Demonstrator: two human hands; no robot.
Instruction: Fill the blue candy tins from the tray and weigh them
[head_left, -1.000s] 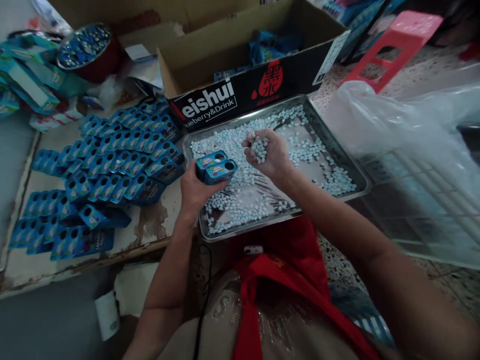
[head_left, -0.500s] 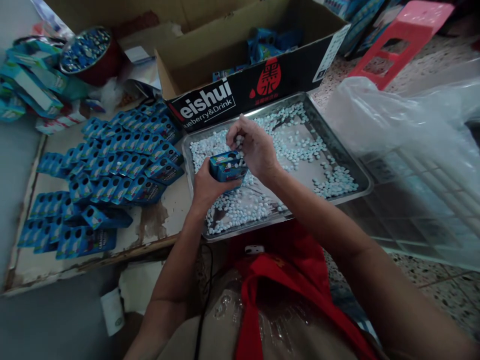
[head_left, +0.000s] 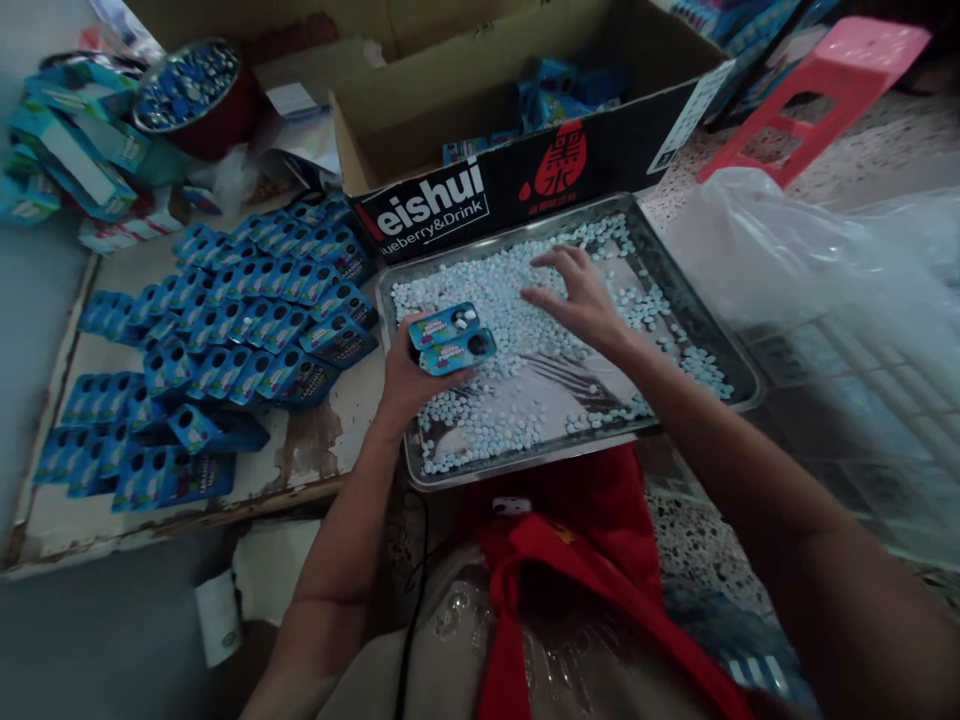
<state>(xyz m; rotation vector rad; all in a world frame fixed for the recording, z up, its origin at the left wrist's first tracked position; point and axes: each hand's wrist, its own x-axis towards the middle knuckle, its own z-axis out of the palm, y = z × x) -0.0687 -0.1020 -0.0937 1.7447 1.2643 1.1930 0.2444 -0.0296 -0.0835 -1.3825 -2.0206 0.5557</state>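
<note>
Two small blue candy boxes (head_left: 448,336) sit side by side in my left hand (head_left: 409,375), which is closed around them over the left part of the metal tray (head_left: 739,392). Each box has a round hole in its top. White candies show at the hole of the farther box, while the nearer hole looks dark. Pale blue-white candies (head_left: 499,425) lie spread across the tray. My right hand (head_left: 574,295) hovers above them with its fingers apart and nothing seen in it.
Rows of blue boxes (head_left: 247,300) stand on the worn table (head_left: 330,445) at left. Behind the tray is a large cardboard carton (head_left: 442,215) with blue boxes inside. A red bowl (head_left: 217,125) is at back left, a red stool (head_left: 817,90) and clear plastic (head_left: 795,240) at right.
My right hand has moved away from the boxes to the right and opened over the candies. The boxes in my left hand have tipped so that their tops face me more.
</note>
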